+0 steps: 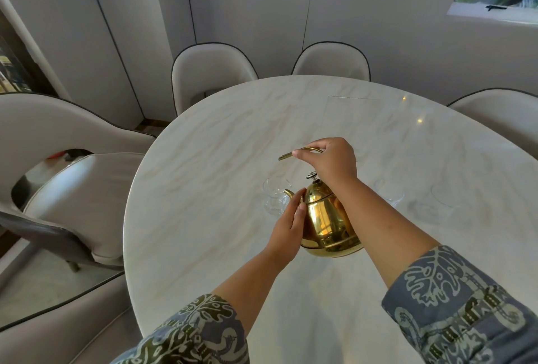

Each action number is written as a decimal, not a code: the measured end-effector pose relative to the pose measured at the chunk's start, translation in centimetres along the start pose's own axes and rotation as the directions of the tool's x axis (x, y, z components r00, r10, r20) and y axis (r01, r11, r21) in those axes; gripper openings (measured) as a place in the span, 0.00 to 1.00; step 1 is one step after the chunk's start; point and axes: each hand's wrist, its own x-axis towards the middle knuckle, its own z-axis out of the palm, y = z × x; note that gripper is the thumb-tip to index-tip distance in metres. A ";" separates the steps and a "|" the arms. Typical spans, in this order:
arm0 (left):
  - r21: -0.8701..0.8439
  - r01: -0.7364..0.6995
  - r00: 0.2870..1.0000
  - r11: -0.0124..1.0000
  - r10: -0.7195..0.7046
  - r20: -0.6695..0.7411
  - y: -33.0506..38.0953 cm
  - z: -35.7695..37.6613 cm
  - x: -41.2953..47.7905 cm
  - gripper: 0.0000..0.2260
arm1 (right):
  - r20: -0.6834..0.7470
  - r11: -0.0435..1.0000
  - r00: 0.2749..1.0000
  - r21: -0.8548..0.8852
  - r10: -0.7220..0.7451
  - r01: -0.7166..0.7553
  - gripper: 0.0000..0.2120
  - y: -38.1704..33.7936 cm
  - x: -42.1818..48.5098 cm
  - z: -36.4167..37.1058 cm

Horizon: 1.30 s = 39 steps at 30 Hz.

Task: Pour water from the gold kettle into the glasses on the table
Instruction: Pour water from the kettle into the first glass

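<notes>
The gold kettle (pixel 324 218) hangs tilted above the marble table (pixel 203 145), its spout over the rim of a clear glass (pixel 275 197) on the left. My right hand (pixel 332 159) is closed around the kettle's curved top handle. My left hand (pixel 288 225) lies flat against the kettle's left side, fingers together near the spout. Two more clear glasses stand to the right, one (pixel 388 193) just past my right forearm and another (pixel 439 203) farther right. I cannot make out a stream of water.
Pale upholstered chairs ring the table: two at the far side (pixel 209 72) (pixel 332 62), one on the right (pixel 500 113) and one on the left (pixel 72 194). A rectangular inset panel (pixel 353 113) marks the tabletop beyond the kettle.
</notes>
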 end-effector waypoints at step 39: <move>0.269 -0.080 0.997 0.960 0.071 0.043 -1.5 -0.5 -0.5 0.17 | -0.209 0.959 0.978 0.282 0.028 0.033 0.18 4.6 -3.9 -0.5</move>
